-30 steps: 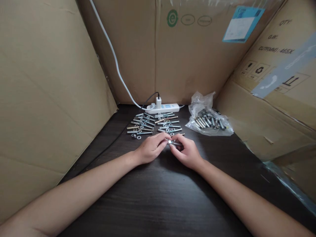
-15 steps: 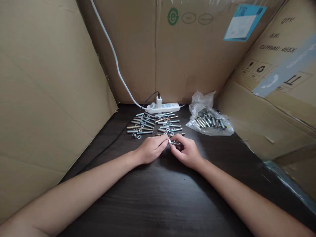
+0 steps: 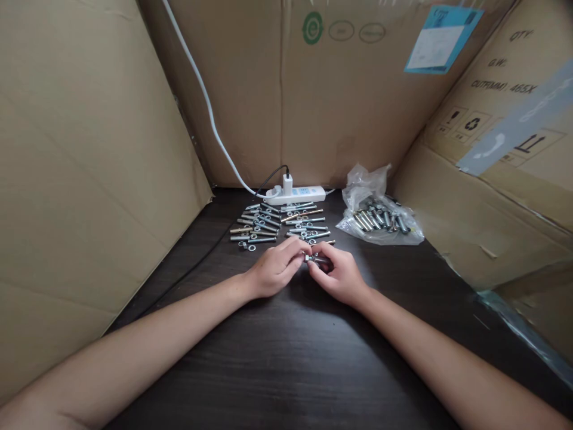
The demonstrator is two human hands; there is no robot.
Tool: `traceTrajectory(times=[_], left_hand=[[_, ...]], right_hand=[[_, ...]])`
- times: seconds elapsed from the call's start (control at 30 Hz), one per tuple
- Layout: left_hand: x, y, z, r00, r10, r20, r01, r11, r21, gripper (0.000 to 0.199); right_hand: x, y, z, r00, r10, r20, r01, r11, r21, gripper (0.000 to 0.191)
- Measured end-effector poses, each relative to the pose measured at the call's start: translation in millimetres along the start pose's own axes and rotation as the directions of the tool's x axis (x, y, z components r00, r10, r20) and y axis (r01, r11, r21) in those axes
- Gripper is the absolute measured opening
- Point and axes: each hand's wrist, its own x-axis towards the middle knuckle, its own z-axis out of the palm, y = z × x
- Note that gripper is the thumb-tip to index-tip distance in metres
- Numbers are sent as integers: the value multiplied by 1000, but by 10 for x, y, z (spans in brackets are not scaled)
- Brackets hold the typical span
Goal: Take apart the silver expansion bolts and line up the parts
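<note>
Between the fingers of my right hand (image 3: 341, 272) lies a metal expansion bolt (image 3: 322, 261), roughly level, its end pointing left. A shiny hex nut (image 3: 308, 258) shows at that left end. My left hand (image 3: 275, 270) is closed, with thumb and forefinger at the nut; its fingertips partly hide the contact. Just beyond both hands are two groups of loose metal parts: bolts and sleeves (image 3: 262, 240) on the left, and more bolts (image 3: 313, 220) with washers on the right. A loose washer (image 3: 252, 248) and a small nut (image 3: 242, 245) lie near the left group.
A white power strip (image 3: 308, 194) with a plugged-in adapter stands behind the parts. To the right sits a clear plastic bag (image 3: 367, 179) of bolts (image 3: 380, 218). Cardboard walls (image 3: 349, 113) surround the dark table (image 3: 286, 370). A black cable (image 3: 192, 266) runs along the left.
The fingers of my left hand have shifted slightly around the nut, with the forefinger now reaching further over it. My right hand keeps its hold on the bolt.
</note>
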Motion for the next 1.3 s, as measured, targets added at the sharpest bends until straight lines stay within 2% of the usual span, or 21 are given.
traceTrajectory(times=[0.33, 0.6, 0.73, 0.83, 1.0, 1.3], left_hand=[[-5, 5, -14, 995, -92, 43, 89, 995, 50, 17], [9, -23, -8, 993, -79, 91, 72, 994, 83, 27], [-3, -17, -2, 992, -109, 67, 102, 990, 93, 20], [-12, 2, 3, 997, -78, 10, 78, 995, 57, 16], [-14, 27, 2, 999, 23, 33, -24, 999, 25, 19], [-23, 7, -9, 997, -46, 57, 43, 997, 62, 15]], right_hand=[[-7, -11, -3, 1000, -3, 5, 3, 1000, 3, 11], [0, -11, -8, 1000, -4, 16, 4, 1000, 8, 10], [5, -12, -6, 1000, 0, 26, 0, 1000, 16, 10], [5, -11, -5, 1000, -2, 29, 1, 1000, 17, 10], [1, -11, 0, 999, -12, 31, 11, 1000, 16, 9], [-7, -6, -5, 998, -37, 50, 36, 999, 9, 12]])
